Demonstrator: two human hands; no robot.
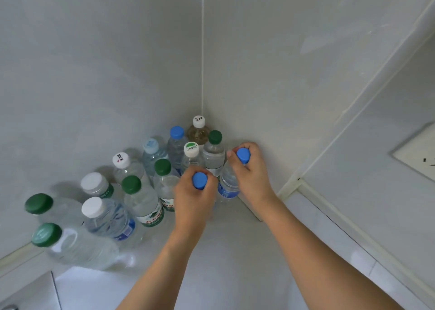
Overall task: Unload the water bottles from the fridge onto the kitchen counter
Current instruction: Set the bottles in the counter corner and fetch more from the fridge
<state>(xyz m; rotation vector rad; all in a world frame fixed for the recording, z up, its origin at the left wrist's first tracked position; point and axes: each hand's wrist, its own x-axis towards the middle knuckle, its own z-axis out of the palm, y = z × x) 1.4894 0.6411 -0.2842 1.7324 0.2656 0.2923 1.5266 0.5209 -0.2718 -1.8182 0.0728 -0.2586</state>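
Both your hands are down in the corner of the pale tabletop (235,251), each wrapped round a bottle neck. Your left hand (191,199) grips a blue-capped bottle (199,180) just under the cap, fingers curled tight, and the bottle's body is hidden beneath your fist. Your right hand (250,171) holds a second blue-capped bottle (227,185), clear ribbed plastic with a blue label low on its side, standing close to the right wall (282,86). Just beyond your knuckles sits the packed cluster: a white-capped bottle with a green logo (191,149), a dark green-capped one (215,137), a blue-capped one (176,132) and an amber-tinted bottle with a white cap (199,122) deepest in the corner. Trailing left, more clear bottles stand upright, green caps and white caps mixed, with two large green-capped bottles (47,235) nearest the left edge, blurred.
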